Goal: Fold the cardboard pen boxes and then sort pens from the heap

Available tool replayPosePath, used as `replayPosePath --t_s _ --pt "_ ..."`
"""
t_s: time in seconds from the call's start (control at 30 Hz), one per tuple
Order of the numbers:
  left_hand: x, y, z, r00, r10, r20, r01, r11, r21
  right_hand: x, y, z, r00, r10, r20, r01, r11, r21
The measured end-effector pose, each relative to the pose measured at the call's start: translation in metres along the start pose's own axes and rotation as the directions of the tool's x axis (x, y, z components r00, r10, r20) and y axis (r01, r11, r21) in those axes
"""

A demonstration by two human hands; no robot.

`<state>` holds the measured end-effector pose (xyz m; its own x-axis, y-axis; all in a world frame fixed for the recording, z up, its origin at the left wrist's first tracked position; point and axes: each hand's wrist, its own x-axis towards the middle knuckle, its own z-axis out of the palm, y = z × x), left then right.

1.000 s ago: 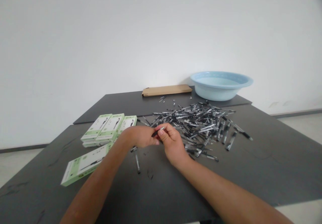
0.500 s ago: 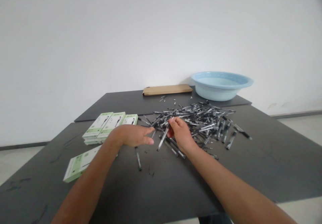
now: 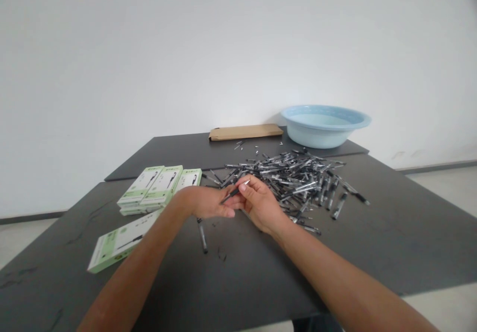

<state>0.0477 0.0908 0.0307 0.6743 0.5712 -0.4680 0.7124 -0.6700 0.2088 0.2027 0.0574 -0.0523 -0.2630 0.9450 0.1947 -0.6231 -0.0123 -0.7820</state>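
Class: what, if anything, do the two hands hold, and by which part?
One pen: the left hand pinches its dark lower end, the right hand grips near the middle; the pale tip sticks out.

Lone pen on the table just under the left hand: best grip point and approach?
Pinch the lone pen mid-barrel from straight above, fingers closing across its width. It lies flat on the table, pointing roughly away from the person, apart from the pile, so both long sides look free. The left hand is nearest.
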Motion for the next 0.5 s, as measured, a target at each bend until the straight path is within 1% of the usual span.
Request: replayPosePath --t_s 0.07,0.13,0.3,0.4,0.5 --pt "-0.0004 -0.0019 0.0003 0.999 0.042 0.004 -0.042 0.997 -0.06 -0.0035 0.0 0.0016 0.998 -0.023 0.062 0.022 1.0 0.016" --pt "-0.0017 -0.0035 0.0012 0.999 0.053 0.006 -0.053 0.995 -0.082 -0.0057 0.0004 0.0013 0.993 -0.038 0.11 0.039 0.999 -0.008" --pt "-0.0014 -0.0032 0.006 0.995 -0.048 0.087 0.048 0.999 0.002 -0.0068 -0.0013 -0.0008 0.983 -0.071 0.17 0.099 0.982 -0.16" --pt "0.0003 -0.0012 0.0075 0.992 -0.068 0.11 0.063 0.997 0.049 -0.0066 -0.0009 -0.0009 0.98 -0.12 0.157 0.153 0.965 -0.215" --pt "-0.0001 0.0003 0.0054 0.994 -0.034 0.106 0.03 0.999 0.032 -0.0079 0.0007 0.0007 0.985 -0.144 0.098 0.163 0.959 -0.23"
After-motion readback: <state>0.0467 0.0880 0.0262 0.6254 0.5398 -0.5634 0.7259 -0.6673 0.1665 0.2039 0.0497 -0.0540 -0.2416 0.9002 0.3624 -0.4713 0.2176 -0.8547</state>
